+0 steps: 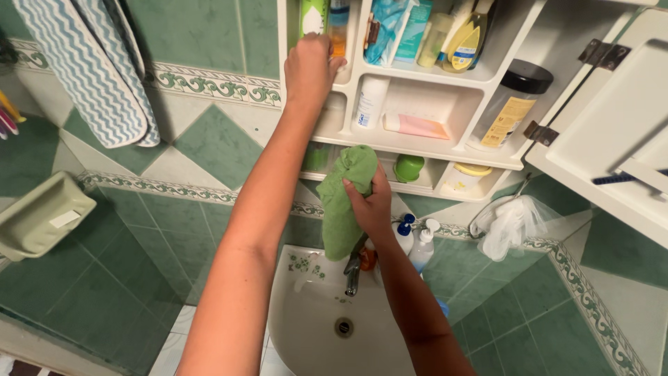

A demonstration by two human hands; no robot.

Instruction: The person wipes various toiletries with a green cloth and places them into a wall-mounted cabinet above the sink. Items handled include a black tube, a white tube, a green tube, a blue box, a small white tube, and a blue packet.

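The right hand [369,205] has its grip closed around a green cloth [344,202], fingers and thumb pinching the bunched upper part of the fabric against the palm, just below the lower shelf of an open white wall cabinet [445,150]. The cloth is a soft, plain, leaf-green rag, crumpled at the top where it is held and hanging loose beneath; its long axis runs nearly straight down, the free end pointing toward the tap [353,268] and the white basin [327,313] under it. The left hand [311,69] is raised to the cabinet's upper left compartment, its fingers curled over the shelf edge and resting against a green-and-white container [313,15] standing there; how firmly that grip closes on the container cannot be told, since the fingertips are hidden behind the hand. Beside that container stands an orange-labelled bottle [338,28]. Further along the cabinet are a yellow bottle [465,38], a white tube [369,103], a pink tube [416,126] lying flat, a dark-lidded clear jar [511,104] and a small green cap-shaped item [408,167] on the lowest shelf. Two white pump bottles [417,240] stand on the basin's rear edge beside the right wrist. A white mesh sponge [511,224] hangs on the green tiled wall to the right, and a striped towel [90,69] hangs at upper left above a pale soap dish [42,216].
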